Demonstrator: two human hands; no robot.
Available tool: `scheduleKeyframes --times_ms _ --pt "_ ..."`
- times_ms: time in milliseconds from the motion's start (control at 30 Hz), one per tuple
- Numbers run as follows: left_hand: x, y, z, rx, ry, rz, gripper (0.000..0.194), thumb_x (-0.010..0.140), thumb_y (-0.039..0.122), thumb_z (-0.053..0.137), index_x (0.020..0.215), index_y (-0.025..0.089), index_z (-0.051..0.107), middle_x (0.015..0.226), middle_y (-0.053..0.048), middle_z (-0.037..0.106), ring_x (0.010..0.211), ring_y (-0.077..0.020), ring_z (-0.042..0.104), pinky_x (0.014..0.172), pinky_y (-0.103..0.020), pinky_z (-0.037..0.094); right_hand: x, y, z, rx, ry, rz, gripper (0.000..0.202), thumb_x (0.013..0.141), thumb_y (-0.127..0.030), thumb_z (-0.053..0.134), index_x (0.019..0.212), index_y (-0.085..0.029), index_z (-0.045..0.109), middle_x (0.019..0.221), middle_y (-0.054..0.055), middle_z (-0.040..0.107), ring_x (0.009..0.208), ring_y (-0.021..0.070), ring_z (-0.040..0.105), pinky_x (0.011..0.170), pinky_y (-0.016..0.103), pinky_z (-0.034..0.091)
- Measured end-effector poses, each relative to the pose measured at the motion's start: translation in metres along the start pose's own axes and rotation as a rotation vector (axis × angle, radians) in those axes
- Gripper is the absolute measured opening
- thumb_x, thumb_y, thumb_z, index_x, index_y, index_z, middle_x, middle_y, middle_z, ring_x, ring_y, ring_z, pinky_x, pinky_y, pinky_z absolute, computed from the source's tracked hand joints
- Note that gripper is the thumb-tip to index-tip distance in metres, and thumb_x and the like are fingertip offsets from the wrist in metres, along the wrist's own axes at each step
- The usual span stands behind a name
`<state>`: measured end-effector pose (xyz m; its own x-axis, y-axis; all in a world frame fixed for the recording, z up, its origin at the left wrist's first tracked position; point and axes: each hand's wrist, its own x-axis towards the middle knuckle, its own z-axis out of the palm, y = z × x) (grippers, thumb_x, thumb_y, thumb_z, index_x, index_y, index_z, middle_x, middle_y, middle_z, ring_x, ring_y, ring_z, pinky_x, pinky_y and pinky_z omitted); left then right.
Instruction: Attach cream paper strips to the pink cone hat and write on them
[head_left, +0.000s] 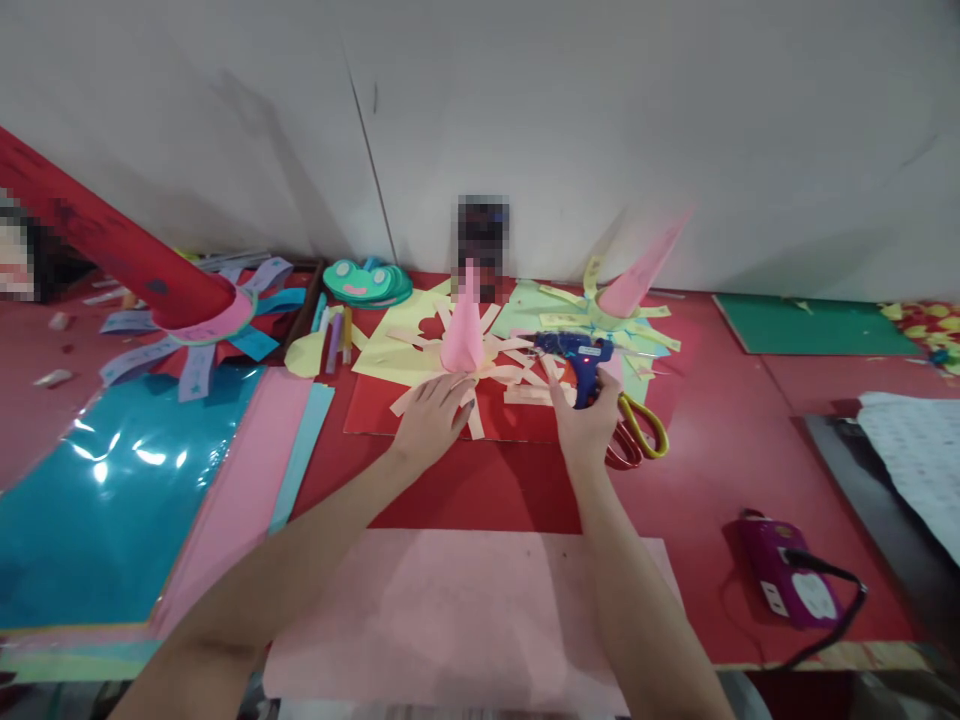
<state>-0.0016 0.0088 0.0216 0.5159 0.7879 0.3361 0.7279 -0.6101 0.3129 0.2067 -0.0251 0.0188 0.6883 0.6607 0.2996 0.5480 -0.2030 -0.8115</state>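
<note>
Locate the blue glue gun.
The blue glue gun is right of centre in the head view, gripped in the right hand, with the upright pink cone to its left and the yellow scissor handle to its lower right.

The left hand [436,412] lies at the base of a pink paper cone [463,338] with pale strips [475,418] around it; the right hand [589,415] grips a blue glue gun [568,347] (a small red light shows on it).
</note>
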Motion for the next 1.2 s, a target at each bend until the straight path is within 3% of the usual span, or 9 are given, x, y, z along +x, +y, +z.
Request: scheduleKeyframes --times_ms 167,333,667,1200 --pt "-0.002 -0.009 0.011 0.054 -0.027 0.019 0.031 0.092 0.026 0.039 0.118 0.017 0.055 0.120 -0.011 0.058 0.117 -0.0239 0.050 0.101 -0.040 0.038 -0.016 -0.013 0.001 -0.095 -0.020 -0.138 0.055 0.071 -0.048 0.059 0.114 -0.015 0.050 0.106 0.013 0.060 0.097 0.0235 0.058 0.082 0.035 0.047" --pt "-0.004 -0.011 0.011 0.077 -0.056 0.006 0.026 0.092 0.027 0.040 0.105 0.018 0.061 0.122 -0.012 0.054 0.122 -0.0254 0.044 0.109 -0.047 0.027 -0.029 -0.020 0.002 -0.198 -0.094 -0.168 0.048 0.073 -0.046 0.056 0.111 -0.017 0.052 0.102 0.012 0.062 0.091 0.0227 0.061 0.071 0.032 0.049" --pt "-0.005 -0.014 0.012 -0.002 -0.087 -0.014 0.025 0.093 0.029 0.039 0.105 0.021 0.059 0.121 -0.011 0.050 0.122 -0.0232 0.044 0.106 -0.045 0.032 -0.031 -0.013 0.006 -0.377 -0.155 -0.301 0.040 0.077 -0.039 0.056 0.112 -0.019 0.056 0.105 0.010 0.062 0.093 0.0230 0.061 0.060 0.028 0.049" --pt "-0.008 -0.010 0.008 0.068 -0.169 -0.044 0.027 0.092 0.033 0.042 0.110 0.023 0.060 0.132 -0.013 0.046 0.124 -0.0256 0.044 0.108 -0.057 0.021 -0.031 -0.007 0.007 -0.394 -0.156 -0.406 0.038 0.080 -0.032 0.053 0.116 -0.020 0.057 0.110 0.012 0.061 0.098 0.0236 0.060 0.072 0.032 0.050"
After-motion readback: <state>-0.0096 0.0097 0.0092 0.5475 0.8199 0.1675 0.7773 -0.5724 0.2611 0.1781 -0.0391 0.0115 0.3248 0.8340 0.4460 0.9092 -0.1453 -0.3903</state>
